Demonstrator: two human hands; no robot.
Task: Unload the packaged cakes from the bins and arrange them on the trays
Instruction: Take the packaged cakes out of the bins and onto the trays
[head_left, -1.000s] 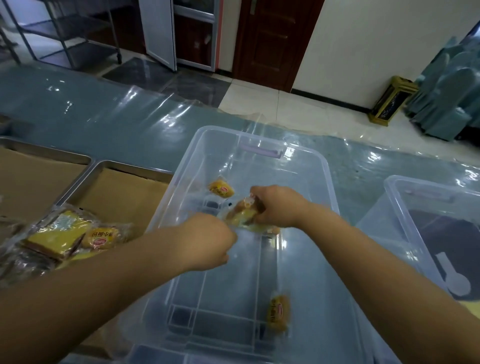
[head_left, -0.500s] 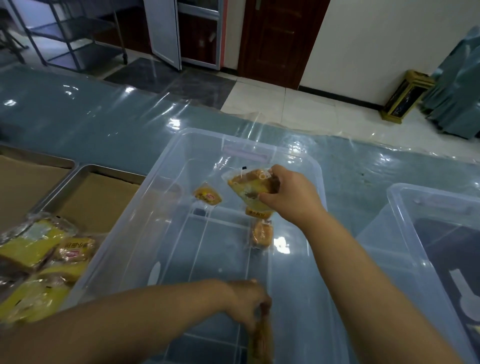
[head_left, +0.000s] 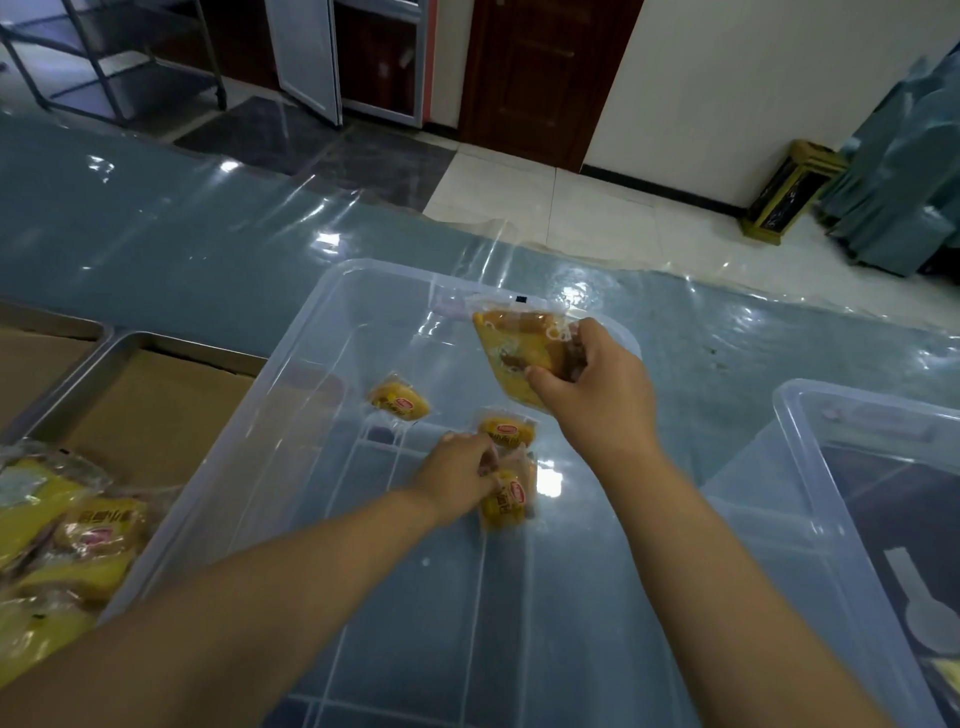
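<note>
Bin (head_left: 270, 426), right hand (head_left: 597, 395) gripping large packet (head_left: 514, 353) (by far rim), left hand (head_left: 457, 480) gripping small cake (head_left: 505, 501).

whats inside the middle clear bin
The bin holds three small cakes: a left cake and a middle cake lying loose, a near cake pinched by the left hand. Anything beneath that hand is covered.

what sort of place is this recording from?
Likely a banquet or catering hall, not certain: long table under clear plastic sheeting, what look like stacked covered chairs by the wall, paper-lined metal trays.
</note>
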